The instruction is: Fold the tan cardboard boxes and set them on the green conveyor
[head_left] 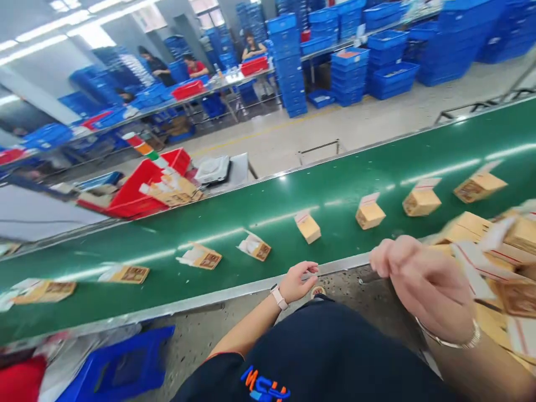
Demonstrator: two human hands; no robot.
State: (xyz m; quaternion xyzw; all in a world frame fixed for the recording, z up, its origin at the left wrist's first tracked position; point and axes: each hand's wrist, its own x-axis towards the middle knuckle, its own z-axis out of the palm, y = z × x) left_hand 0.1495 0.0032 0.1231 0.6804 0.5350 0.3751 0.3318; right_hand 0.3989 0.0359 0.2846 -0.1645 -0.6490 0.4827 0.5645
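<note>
My left hand (298, 281) hangs just below the near metal edge of the green conveyor belt (268, 215), fingers loosely curled with the tips pinched together, nothing visible in them. A white watch is on that wrist. My right hand (412, 276) is raised at the right, blurred by motion, fingers bent, beside a heap of small tan cardboard boxes (498, 245). Several small tan boxes with open flaps lie in a row along the belt, among them one (308, 226) just beyond my left hand and another (370, 213) to its right.
A red crate (134, 192) with cartons sits beyond the belt. A blue crate (121, 365) stands on the floor at lower left. Stacks of blue crates (347, 75) and tables with seated people fill the background. My dark-clothed lap (318, 352) is below.
</note>
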